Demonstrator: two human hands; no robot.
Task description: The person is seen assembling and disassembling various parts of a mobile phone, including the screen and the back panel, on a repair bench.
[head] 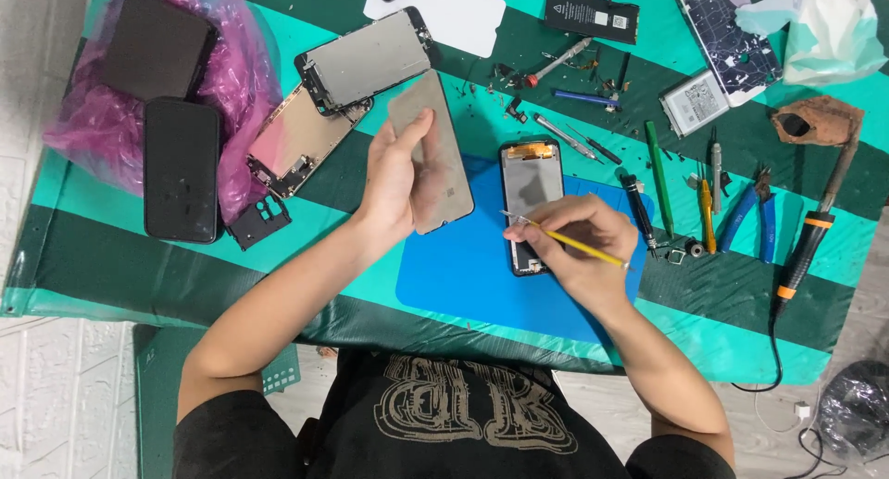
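Grey panel (431,155) lifted clear in my left hand (394,178), fingers clamped on its edge. My right hand (579,243) pinches yellow tweezers (565,240), tip probably inside the phone (530,206) on the blue mat (463,275).

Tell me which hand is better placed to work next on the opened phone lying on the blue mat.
Right. The right hand already holds the thin yellow tool over the opened black phone, while the left hand is occupied holding a grey flat panel off to the side.

Blue mat (463,275), yellow tweezers (579,245).
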